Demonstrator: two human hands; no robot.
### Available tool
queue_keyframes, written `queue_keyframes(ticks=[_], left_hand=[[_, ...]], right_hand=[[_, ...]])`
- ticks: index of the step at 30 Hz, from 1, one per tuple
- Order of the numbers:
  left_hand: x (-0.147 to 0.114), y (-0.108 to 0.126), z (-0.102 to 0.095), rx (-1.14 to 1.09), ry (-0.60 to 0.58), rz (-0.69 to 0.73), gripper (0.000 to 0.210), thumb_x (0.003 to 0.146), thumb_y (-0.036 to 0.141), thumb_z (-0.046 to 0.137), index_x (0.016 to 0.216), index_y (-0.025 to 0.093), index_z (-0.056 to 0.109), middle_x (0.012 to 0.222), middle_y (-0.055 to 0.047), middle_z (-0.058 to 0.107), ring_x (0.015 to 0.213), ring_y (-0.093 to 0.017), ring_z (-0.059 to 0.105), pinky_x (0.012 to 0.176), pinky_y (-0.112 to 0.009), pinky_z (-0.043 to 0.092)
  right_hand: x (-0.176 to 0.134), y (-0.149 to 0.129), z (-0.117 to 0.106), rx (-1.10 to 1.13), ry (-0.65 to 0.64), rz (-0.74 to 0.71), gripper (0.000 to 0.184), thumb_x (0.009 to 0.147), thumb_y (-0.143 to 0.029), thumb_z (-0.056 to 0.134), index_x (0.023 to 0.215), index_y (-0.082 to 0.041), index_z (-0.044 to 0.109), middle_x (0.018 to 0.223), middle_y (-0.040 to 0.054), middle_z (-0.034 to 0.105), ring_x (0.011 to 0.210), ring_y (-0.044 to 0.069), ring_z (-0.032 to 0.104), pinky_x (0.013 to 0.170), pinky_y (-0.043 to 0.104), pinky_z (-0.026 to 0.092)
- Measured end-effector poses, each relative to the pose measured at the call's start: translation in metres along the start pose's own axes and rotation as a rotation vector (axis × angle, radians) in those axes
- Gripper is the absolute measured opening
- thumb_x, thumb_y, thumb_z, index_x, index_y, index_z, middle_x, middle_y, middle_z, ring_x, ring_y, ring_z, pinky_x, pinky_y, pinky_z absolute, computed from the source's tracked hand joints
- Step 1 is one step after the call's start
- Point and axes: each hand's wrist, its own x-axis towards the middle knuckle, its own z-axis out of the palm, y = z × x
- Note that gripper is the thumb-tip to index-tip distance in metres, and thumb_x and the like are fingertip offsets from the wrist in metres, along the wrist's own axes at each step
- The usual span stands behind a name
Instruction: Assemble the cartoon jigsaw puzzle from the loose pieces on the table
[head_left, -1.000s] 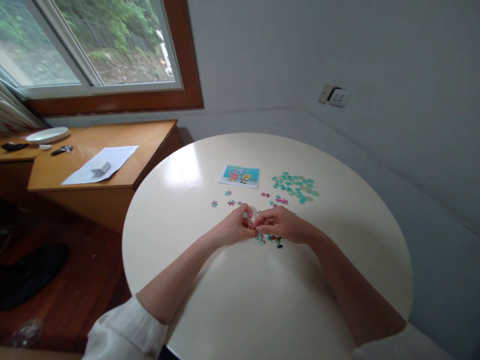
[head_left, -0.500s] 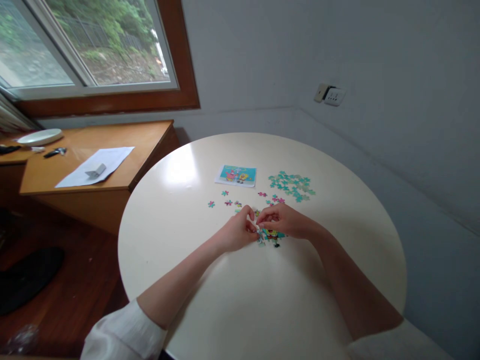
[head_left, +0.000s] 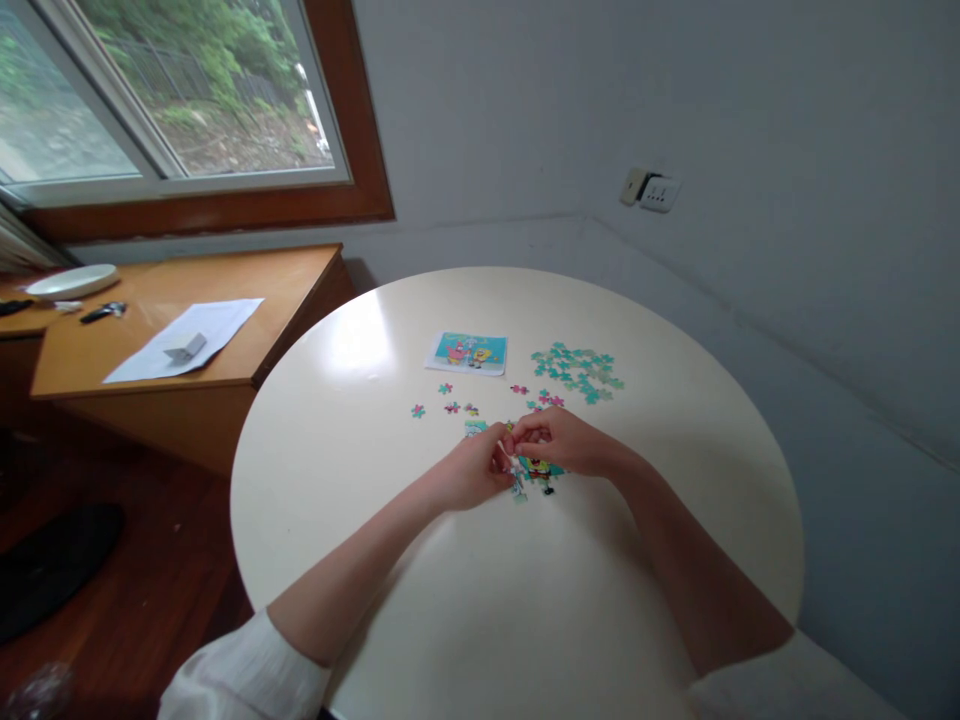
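Over the round table, my left hand and my right hand meet, fingertips almost touching. Both have their fingers closed in a pinch on a small pale jigsaw puzzle piece, mostly covered by the fingers. Beneath and beside them lies a partly joined jigsaw section with a yellow cartoon figure on teal, half hidden by my right hand. Another teal bit shows just beyond my left hand. Farther off, a printed reference picture lies flat.
Teal loose pieces lie in a spread pile at the right. Several pink and mixed pieces are scattered between the picture and my hands. A wooden desk with paper stands left of the white table.
My left hand has turned slightly, and its fingertips have come closer to my right hand's. More of the teal bit beyond it shows. The whole view has shifted a little.
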Motion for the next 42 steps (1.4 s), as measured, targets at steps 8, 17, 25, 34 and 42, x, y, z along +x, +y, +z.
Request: queue_keyframes(ticks=[8,17,25,34,42], left_hand=[[-0.003,0.009,-0.001,0.157,0.041,-0.009,0.015,0.062,0.008,0.052,0.071,0.018,0.045,0.058,0.006,0.044,0.053,-0.009,0.04,0.05,-0.02,0.03],[-0.007,0.014,-0.001,0.333,0.012,0.011,0.017,0.061,0.019,0.063,0.077,0.017,0.056,0.081,-0.004,0.055,0.076,-0.018,0.051,0.067,-0.027,0.04],[-0.005,0.008,0.002,0.371,0.007,0.042,0.014,0.065,0.017,0.059,0.079,0.018,0.055,0.082,-0.004,0.057,0.079,-0.018,0.054,0.072,-0.027,0.041],[-0.005,0.008,0.004,0.347,0.03,0.032,0.015,0.066,0.018,0.059,0.08,0.019,0.053,0.073,0.0,0.052,0.066,-0.014,0.049,0.061,-0.023,0.036],[-0.005,0.007,0.006,0.376,0.045,0.054,0.014,0.069,0.021,0.059,0.081,0.019,0.052,0.078,-0.001,0.054,0.066,-0.013,0.049,0.061,-0.023,0.037]], right_hand=[[0.0,0.001,0.0,0.021,0.009,0.014,0.014,0.064,-0.024,0.054,0.066,-0.013,0.062,0.052,-0.0023,0.053,0.05,0.009,0.045,0.047,0.019,0.034],[0.001,0.007,0.001,0.021,0.026,0.012,0.015,0.064,-0.026,0.055,0.067,-0.014,0.063,0.054,-0.0012,0.056,0.052,0.01,0.05,0.049,0.021,0.036],[0.0,0.003,-0.001,0.038,-0.007,0.045,0.013,0.062,-0.022,0.054,0.068,-0.014,0.062,0.055,-0.0006,0.059,0.053,0.011,0.053,0.05,0.021,0.038],[-0.004,0.001,-0.005,0.029,-0.07,0.032,0.016,0.059,-0.014,0.05,0.07,-0.013,0.061,0.057,-0.0014,0.057,0.055,0.01,0.052,0.052,0.02,0.039],[-0.004,0.005,-0.006,0.025,-0.146,0.0,0.017,0.06,-0.015,0.05,0.072,-0.013,0.061,0.064,0.0003,0.059,0.059,0.011,0.053,0.056,0.021,0.04]])
